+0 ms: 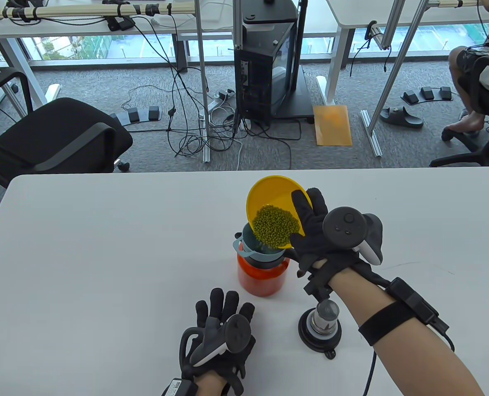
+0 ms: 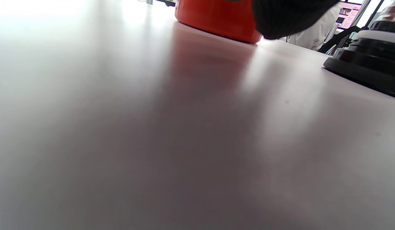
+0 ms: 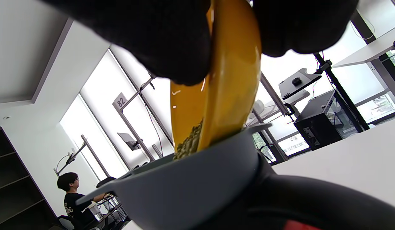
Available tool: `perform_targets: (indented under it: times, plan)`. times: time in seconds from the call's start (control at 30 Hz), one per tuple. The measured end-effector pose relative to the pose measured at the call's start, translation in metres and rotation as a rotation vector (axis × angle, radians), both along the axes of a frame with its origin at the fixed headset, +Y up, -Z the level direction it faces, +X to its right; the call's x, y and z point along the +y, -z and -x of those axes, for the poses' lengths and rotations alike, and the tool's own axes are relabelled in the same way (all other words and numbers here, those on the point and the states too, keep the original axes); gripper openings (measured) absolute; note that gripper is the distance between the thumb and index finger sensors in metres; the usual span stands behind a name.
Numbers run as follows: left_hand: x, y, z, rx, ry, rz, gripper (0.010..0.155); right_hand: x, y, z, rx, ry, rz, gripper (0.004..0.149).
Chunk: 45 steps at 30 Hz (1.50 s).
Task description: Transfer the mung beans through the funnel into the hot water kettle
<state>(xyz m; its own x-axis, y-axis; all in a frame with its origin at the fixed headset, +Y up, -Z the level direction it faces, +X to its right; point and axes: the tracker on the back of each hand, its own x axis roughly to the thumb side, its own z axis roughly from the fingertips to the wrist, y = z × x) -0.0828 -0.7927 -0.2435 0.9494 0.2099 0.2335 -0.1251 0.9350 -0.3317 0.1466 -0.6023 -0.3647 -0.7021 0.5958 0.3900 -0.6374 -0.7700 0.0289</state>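
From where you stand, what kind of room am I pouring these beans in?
Most likely an office turned data-collection lab, not a kitchen. Behind the white table are a desktop computer tower amid loose floor cables, rows of foot pedals, and more desks on aluminium frames by large windows.

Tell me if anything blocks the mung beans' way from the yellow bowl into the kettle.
Nothing visible does. The right hand tilts the yellow bowl so the mung beans slide over its low edge into the grey funnel, which sits in the mouth of the red kettle. The funnel's inside is hidden.
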Motion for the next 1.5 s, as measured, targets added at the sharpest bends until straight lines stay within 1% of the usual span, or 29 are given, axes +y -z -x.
perform_targets:
  times: [0.23, 0.7, 0.97, 1.5]
  plan:
    - [0.0000, 0.0001, 0.0001, 0.000, -0.002, 0.002, 0.079, 0.0046, -0.0034, 0.0066, 0.019, -0.086, -0.083, 0.086]
    - [-0.0002, 0.0004, 0.0000, -0.002, -0.007, 0.006, 0.079, 0.0062, -0.0025, 0.0066, 0.008, -0.094, -0.091, 0.085]
    - [-0.0004, 0.0006, 0.0001, -0.004, -0.012, 0.010, 0.079, 0.0065, -0.0016, 0.0077, 0.015, -0.115, -0.119, 0.083]
    - [0.0000, 0.0005, 0.0005, -0.003, -0.018, 0.016, 0.079, 0.0075, -0.0006, 0.0092, 0.014, -0.130, -0.139, 0.081]
